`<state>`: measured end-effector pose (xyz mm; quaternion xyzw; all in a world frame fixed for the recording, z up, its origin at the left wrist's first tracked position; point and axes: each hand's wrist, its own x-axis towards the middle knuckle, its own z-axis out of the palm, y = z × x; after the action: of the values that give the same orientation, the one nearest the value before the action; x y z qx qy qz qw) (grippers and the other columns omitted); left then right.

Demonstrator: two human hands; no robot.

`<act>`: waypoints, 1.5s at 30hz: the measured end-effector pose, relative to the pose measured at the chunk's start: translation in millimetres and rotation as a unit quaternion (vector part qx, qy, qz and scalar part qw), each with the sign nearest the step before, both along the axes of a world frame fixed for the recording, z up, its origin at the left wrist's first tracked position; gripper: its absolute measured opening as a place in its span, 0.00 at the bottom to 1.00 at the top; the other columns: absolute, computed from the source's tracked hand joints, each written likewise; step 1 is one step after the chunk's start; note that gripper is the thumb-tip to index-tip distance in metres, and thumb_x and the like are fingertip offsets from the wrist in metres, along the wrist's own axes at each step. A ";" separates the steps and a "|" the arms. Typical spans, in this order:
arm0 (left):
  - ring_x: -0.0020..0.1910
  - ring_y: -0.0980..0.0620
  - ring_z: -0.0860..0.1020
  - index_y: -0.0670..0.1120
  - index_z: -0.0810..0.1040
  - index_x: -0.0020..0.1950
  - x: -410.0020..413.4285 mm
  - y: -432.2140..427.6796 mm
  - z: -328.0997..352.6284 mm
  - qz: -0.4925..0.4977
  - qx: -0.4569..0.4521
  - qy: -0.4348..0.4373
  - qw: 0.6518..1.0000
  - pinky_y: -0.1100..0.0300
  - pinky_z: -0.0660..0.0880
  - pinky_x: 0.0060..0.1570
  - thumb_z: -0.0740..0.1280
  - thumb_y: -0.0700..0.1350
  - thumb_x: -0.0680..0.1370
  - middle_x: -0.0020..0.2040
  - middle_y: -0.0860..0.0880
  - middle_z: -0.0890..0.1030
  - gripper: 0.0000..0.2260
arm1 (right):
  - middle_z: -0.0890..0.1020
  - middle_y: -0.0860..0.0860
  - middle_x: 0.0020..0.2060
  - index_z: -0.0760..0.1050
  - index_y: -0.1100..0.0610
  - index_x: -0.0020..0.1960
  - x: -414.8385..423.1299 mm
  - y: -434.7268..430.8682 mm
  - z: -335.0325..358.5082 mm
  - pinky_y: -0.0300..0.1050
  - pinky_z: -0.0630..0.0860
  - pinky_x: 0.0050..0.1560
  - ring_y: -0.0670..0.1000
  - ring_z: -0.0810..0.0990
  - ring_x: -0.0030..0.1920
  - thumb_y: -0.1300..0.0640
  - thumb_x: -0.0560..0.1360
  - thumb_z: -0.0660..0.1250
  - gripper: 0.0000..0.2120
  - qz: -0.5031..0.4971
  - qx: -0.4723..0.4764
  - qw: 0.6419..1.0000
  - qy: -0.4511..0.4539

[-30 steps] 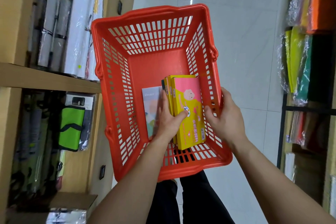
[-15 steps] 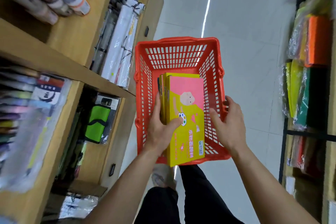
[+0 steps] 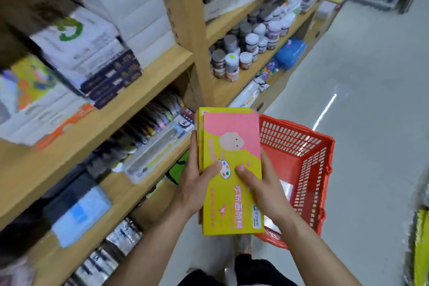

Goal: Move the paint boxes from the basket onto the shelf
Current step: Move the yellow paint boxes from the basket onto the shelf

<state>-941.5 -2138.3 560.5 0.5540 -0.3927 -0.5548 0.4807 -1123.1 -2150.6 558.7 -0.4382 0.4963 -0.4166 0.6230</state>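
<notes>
The paint boxes [image 3: 232,204] are held as one stack, gripped at nine o'clock by the left hand [image 3: 192,188] and at three o'clock by the right hand [image 3: 267,193], thumbs on top. Beneath the top box only edges are seen; the count cannot be told. One basket [image 3: 308,165], partly hidden, lies at three o'clock. The shelf [image 3: 144,87] at ten o'clock is blurred.

Matt cardboard paint boxes [image 3: 232,169], perforated red plastic basket [image 3: 308,169], pale wooden shelf [image 3: 148,72].

Your left hand [image 3: 195,183] and right hand [image 3: 262,189] are bare, your forearms [image 3: 148,246] unsleeved; black trousers [image 3: 262,271] cover your legs.
</notes>
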 end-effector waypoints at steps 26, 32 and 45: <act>0.62 0.48 0.83 0.64 0.59 0.79 297.3 177.4 158.9 0.313 -0.131 -0.054 0.939 0.43 0.77 0.64 0.73 0.59 0.67 0.63 0.57 0.84 0.43 | 0.89 0.39 0.54 0.77 0.40 0.67 326.6 83.0 178.6 0.59 0.84 0.57 0.45 0.88 0.53 0.37 0.72 0.73 0.24 0.290 -0.213 0.928 0.098; 0.56 0.51 0.85 0.57 0.64 0.79 339.4 156.8 150.1 0.317 -0.089 -0.023 0.944 0.54 0.81 0.55 0.72 0.55 0.71 0.62 0.51 0.85 0.36 | 0.89 0.46 0.55 0.80 0.46 0.64 378.4 49.1 186.4 0.60 0.81 0.62 0.54 0.88 0.56 0.30 0.66 0.70 0.32 0.327 -0.190 0.913 0.154; 0.74 0.71 0.65 0.76 0.56 0.76 295.4 223.1 124.5 0.242 -0.098 -0.164 0.951 0.69 0.65 0.68 0.70 0.67 0.75 0.73 0.75 0.67 0.34 | 0.78 0.36 0.72 0.61 0.27 0.77 315.2 71.6 138.9 0.40 0.76 0.67 0.40 0.76 0.72 0.31 0.74 0.70 0.34 0.386 -0.264 0.881 0.077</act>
<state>-646.1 -1915.3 685.1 0.6661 -0.3722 -0.2823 0.5815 -807.9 -2079.0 697.7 -0.7739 0.2063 -0.2236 0.5554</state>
